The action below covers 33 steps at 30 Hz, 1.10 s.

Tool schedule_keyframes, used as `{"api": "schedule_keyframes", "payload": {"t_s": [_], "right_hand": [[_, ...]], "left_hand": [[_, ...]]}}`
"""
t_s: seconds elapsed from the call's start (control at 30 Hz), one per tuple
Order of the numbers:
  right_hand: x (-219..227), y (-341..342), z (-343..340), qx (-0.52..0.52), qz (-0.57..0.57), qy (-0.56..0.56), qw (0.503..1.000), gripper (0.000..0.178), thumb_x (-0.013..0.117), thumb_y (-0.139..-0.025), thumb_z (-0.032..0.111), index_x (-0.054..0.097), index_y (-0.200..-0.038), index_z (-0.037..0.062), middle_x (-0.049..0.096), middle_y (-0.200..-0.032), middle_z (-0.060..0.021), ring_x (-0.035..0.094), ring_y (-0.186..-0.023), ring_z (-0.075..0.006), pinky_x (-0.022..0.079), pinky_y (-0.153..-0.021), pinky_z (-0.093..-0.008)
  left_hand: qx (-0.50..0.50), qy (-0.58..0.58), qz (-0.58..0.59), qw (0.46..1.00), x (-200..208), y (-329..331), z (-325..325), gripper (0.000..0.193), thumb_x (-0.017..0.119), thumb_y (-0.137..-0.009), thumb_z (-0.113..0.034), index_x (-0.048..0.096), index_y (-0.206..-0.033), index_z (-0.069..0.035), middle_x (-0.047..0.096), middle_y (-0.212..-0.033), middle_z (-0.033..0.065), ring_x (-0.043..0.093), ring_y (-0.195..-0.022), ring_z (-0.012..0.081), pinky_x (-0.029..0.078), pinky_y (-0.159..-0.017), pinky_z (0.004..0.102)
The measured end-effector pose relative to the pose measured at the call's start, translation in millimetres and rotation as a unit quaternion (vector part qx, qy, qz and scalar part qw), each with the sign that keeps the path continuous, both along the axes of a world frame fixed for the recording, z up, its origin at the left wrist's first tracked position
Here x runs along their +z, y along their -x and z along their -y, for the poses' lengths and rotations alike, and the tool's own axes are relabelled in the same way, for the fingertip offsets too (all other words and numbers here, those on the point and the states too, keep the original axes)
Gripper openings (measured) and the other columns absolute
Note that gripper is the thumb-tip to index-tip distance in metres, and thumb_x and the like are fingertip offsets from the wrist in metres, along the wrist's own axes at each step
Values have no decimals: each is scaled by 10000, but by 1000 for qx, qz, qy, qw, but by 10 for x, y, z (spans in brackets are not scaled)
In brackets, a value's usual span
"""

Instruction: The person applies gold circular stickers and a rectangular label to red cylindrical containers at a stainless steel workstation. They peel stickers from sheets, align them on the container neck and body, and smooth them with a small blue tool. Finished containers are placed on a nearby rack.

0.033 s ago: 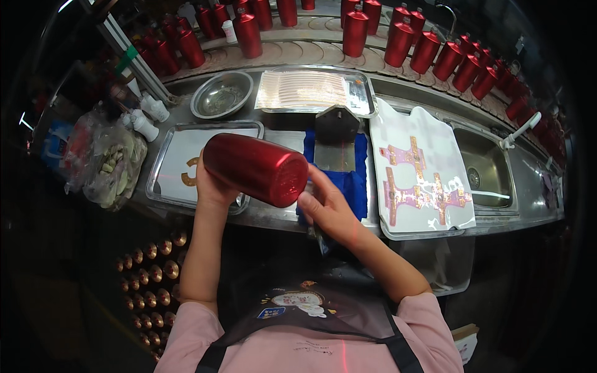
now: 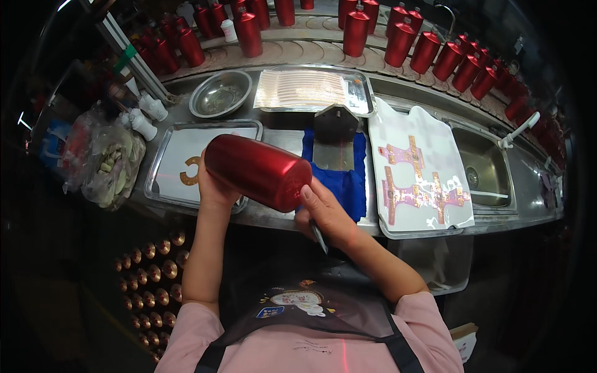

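Note:
A glossy red bottle (image 2: 258,171) lies tilted across both hands above the metal worktop, its flat base toward the lower right. My left hand (image 2: 214,186) is wrapped round its far left end, the fingers mostly hidden behind it. My right hand (image 2: 328,214) grips the base end, with the thumb pressed on the base's edge. From under the right palm juts a thin dark piece like a tool's handle (image 2: 319,237); its other end is hidden. Just beyond the bottle, a dark angled metal block stand (image 2: 336,127) rests on a blue cloth (image 2: 348,189).
At left, a tray (image 2: 148,186) bears white paper and a gold curved label (image 2: 188,172). A metal bowl (image 2: 198,105) and a sheet of label strips (image 2: 298,89) lie farther back. Pink-gold labels (image 2: 398,196) lie on white sheeting, beside a sink (image 2: 507,168). Red bottles (image 2: 356,31) line the conveyor.
The bottle has shifted slightly down and right. My right hand has turned a little around its base, and the dark handle shows more clearly beneath it.

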State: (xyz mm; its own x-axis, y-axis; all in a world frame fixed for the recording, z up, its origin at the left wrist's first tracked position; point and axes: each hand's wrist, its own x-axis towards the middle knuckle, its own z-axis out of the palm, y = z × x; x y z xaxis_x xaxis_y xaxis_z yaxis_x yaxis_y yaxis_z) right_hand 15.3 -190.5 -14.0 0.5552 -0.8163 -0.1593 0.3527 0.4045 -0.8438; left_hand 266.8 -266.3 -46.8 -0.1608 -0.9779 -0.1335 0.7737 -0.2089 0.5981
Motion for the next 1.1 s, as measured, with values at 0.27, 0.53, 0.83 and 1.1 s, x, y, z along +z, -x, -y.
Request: {"api": "schedule_keyframes", "payload": {"t_s": [0.27,0.53,0.83,1.1], "right_hand": [[-260,105,-114,-88,54,127,987,829,677,-976,361,210,-1634,173,415,-1556,-78,524,-1241,-154,471,-958,-297],[-164,-17,-123,-51,-427,520,738,817,752,-814,97,456,-1494,440,559,-1346,-299,700,-835,-399,592,-711,-424],[-181,-11,-12,-135,-381,431,807,744,795,-853,131,472,-1523,137,697,-1051,-96,489,-592,-121,423,-555,-259],[-134,-105,572,-170,-332,405,835,872,861,-792,241,430,-1537,97,604,-1320,-116,555,-872,-136,446,-650,-257]], "left_hand": [[-4,-58,162,985,177,182,29,588,472,-1019,-596,636,-1243,-77,690,-1179,84,669,-1099,254,572,-895,442],[-82,18,388,918,751,172,39,713,829,-834,-316,484,-1397,-46,636,-1226,92,648,-1100,199,555,-929,348],[3,282,478,832,504,227,64,897,950,-611,-163,497,-1379,-60,599,-1264,62,570,-1191,182,444,-1063,334],[-81,291,430,851,326,204,166,977,950,-571,-153,479,-1421,-58,431,-1471,57,487,-1344,217,377,-1142,355]]}}
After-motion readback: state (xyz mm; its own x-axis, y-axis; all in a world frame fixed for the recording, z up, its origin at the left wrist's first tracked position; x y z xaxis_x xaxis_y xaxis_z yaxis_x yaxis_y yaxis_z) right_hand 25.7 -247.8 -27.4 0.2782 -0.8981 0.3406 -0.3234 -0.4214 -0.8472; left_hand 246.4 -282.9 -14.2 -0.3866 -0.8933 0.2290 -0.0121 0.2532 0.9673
